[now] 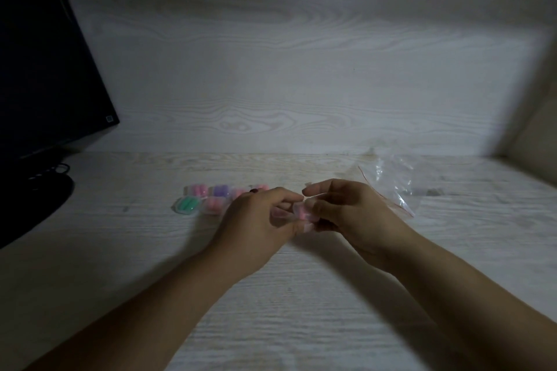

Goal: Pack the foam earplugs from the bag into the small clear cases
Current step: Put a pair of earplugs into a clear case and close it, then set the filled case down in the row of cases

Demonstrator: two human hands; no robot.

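Hands meet over the middle of the desk [301,325], forearms coming in from the bottom corners and angling toward each other; left hand [256,220] is knuckles-up with the fingers curled inward, pinching one side of a small clear case [297,214]; right hand [346,211] has its thumb stretched across the top and its fingers tucked under, gripping the other side of that same case, so both are clamped on it and nearly touching each other. Pretty blurry in there, but you can see a pink earplug [301,214] inside the case; can't tell if the lid is shut or partly open.

Behind the left hand, sitting on the desk, there's a little cluster of filled cases [208,197] in two short rows; the front left one has green plugs, the one beside it pink, and the back row shows pink and purple ones, with the rest partly hidden by the knuckles. Clear zip bag [391,187] lies crumpled just beyond the right hand, touching the desk; what's in it I can't make out. Dark monitor [45,69] stands off at the far left.
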